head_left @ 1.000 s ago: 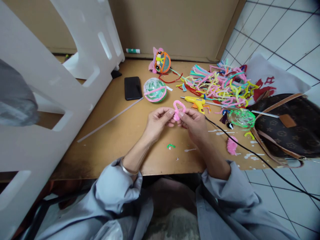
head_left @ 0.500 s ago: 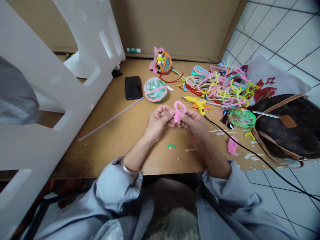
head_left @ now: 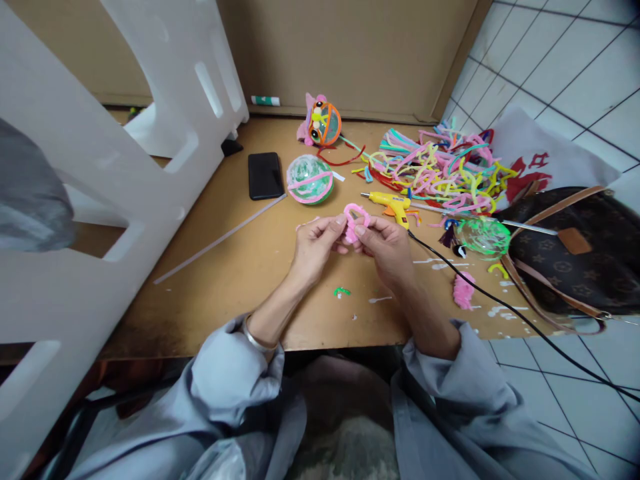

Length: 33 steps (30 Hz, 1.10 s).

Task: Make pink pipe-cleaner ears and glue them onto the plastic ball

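Note:
Between my two hands is a small loop of fuzzy pink pipe cleaner (head_left: 357, 217). My left hand (head_left: 316, 248) pinches its left side between thumb and fingers. The right side is gripped by my right hand (head_left: 389, 245), with the thumb pressed on its lower part. Just beyond the hands sit a green and white ball with pink bands (head_left: 310, 180) and a yellow glue gun (head_left: 393, 203). A bit of green pipe cleaner (head_left: 342, 291) lies on the table nearer to me.
Behind are an orange-banded ball figure (head_left: 325, 123) and a pile of coloured pipe cleaners (head_left: 440, 167). A black phone (head_left: 265, 176) lies left; a brown bag (head_left: 575, 267), a green ball (head_left: 484, 237) and a pink fuzzy piece (head_left: 464, 291) are right. A black cord (head_left: 480, 288) crosses the table.
The pink loop has become lower and wider between my fingers. My left hand's fingers have shifted slightly around it.

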Available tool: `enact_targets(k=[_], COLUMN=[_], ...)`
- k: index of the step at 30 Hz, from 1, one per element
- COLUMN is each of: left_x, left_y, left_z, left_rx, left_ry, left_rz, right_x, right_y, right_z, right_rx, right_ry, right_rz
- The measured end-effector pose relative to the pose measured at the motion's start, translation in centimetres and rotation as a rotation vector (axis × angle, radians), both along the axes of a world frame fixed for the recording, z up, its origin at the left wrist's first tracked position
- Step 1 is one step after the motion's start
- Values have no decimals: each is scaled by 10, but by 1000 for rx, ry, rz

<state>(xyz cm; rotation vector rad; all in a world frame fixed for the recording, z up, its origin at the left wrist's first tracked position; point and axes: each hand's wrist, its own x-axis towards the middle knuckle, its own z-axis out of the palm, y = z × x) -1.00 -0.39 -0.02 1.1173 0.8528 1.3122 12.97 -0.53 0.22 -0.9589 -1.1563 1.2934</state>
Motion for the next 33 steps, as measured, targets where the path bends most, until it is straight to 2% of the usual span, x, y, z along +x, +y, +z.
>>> enact_targets(k=[5,12,15,26,33], left_x=[0,0,0,0,1], left_y=[1,3,3,4,4], left_z=[-2,-5,-5,-4,-10], left_rx=[1,-41,-46,-39,55], left_ry=[53,-10,-34,-42,67], left_rz=[56,83,62,-15,109], right_x=[-1,-5,-4,-5,-9], right_y=[-1,7,10,-2,-5], right_z=[1,-14,-17,2,1], right_rx=[8,76,59,10,90], right_ry=[-61,32,38,-79,-181], right_rz=[8,-83,-75,-128,-163])
